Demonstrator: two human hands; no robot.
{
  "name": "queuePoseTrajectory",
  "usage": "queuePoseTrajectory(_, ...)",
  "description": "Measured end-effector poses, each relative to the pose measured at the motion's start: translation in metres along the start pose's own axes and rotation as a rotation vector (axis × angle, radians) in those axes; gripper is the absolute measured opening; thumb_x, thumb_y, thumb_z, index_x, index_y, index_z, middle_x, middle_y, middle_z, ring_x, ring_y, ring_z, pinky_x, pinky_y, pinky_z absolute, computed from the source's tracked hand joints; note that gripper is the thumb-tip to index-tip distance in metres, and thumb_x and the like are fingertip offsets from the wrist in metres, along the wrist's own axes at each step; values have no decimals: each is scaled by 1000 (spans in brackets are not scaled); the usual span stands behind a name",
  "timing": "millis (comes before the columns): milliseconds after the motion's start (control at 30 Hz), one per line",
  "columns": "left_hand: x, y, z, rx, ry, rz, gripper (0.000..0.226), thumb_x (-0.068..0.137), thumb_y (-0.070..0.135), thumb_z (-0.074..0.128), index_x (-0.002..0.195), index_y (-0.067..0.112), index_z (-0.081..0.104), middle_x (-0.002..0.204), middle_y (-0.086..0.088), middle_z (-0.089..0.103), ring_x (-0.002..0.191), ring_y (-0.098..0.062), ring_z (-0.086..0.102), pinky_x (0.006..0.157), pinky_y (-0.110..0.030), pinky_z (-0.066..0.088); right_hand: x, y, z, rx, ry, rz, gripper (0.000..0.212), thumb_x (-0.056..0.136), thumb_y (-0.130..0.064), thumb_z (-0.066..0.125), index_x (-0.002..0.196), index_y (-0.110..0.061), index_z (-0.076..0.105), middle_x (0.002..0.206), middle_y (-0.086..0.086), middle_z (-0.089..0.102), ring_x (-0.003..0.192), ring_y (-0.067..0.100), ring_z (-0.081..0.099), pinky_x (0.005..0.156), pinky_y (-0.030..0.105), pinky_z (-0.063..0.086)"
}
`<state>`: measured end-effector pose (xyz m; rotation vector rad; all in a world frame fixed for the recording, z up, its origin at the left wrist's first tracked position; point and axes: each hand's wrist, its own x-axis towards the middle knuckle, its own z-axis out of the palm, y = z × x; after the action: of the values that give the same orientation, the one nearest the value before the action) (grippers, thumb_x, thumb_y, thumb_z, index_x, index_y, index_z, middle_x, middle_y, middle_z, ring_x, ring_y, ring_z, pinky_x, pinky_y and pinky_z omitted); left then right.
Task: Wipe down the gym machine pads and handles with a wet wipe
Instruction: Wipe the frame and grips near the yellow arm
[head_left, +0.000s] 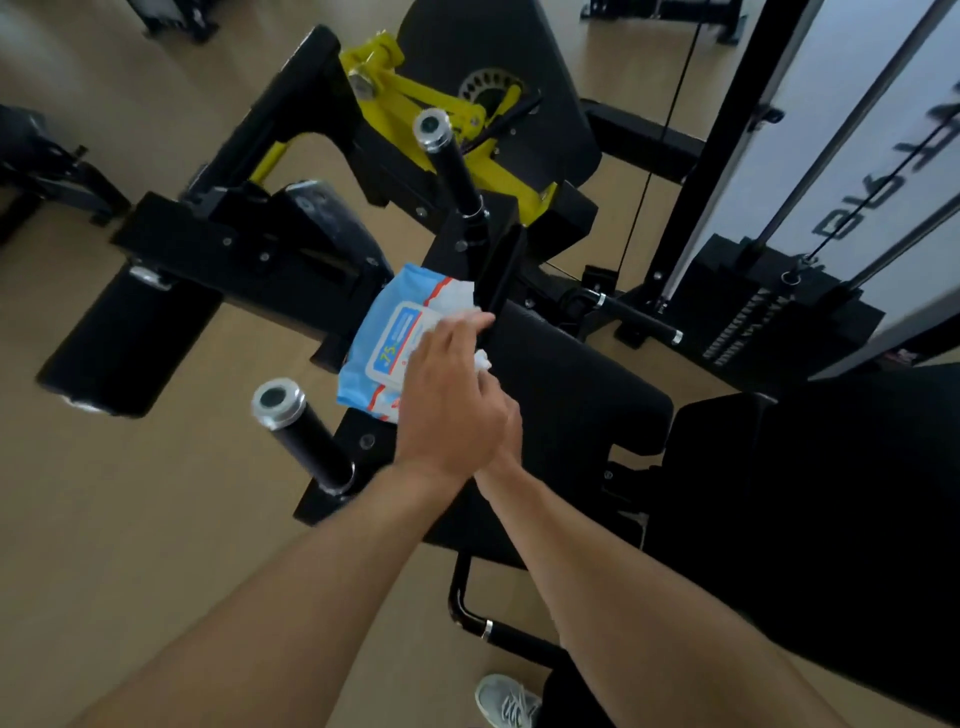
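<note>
White and limp, a wet wipe (482, 359) is being drawn from the blue pack (395, 338) on the seat pad (582, 395), pinched at its edge beneath the left hand (449, 400), though the right-hand fingers are hidden, their hold uncertain.

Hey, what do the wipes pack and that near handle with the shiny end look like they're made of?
Wipes pack: looks like soft plastic film, glossy and crinkled, printed blue and white. Near handle: matte black grip, probably foam or rubber; its end cap reflects light like polished metal.
</note>
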<state>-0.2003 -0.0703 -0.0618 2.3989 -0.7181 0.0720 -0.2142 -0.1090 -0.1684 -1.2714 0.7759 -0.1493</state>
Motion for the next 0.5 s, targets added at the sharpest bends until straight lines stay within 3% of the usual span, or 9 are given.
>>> queuePoseTrajectory(100, 50, -7, 10, 302, -181, -10, 61, 94, 14, 52, 154, 15, 37, 163, -3, 33, 155, -19, 17, 128, -38, 9, 26, -13, -5, 80, 28, 87, 18, 99, -37, 63, 86, -32, 74, 80, -8, 75, 78, 8, 72, 70, 27, 57)
queuePoseTrajectory(200, 80, -17, 19, 616, -337, -24, 72, 95, 28, 47, 161, 19, 18, 170, -3, 14, 157, -21, -8, 126, -49, -10, 58, -25, -15, 68, 42, 43, 22, 104, -37, 53, 100, -30, 74, 87, -5, 75, 84, 11, 72, 77, 31, 59)
queuePoseTrajectory(333, 107, -19, 29, 836, -415, 21, 78, 93, 37, 50, 161, 19, 16, 169, -1, 17, 158, -22, -6, 124, -55, -12, 108, -48, -25, 22, 105, -12, 26, 107, -35, 49, 106, -29, 74, 92, -6, 75, 91, 10, 71, 86, 37, 59)
queuePoseTrajectory(400, 119, -15, 33, 881, -430, 13, 78, 94, 41, 51, 161, 17, 19, 169, 0, 20, 158, -21, -2, 125, -55, -9, 132, -58, -32, -14, 121, -28, 27, 107, -30, 49, 96, -23, 73, 88, -1, 73, 87, 14, 70, 83, 41, 58)
queuePoseTrajectory(500, 126, -10, 35, 900, -448, 3, 77, 94, 43, 53, 159, 14, 24, 167, -1, 26, 158, -21, 5, 126, -55, -4, 158, -71, -42, -114, 140, -81, 34, 107, -24, 47, 75, -22, 59, 76, 2, 65, 74, 17, 64, 68, 41, 52)
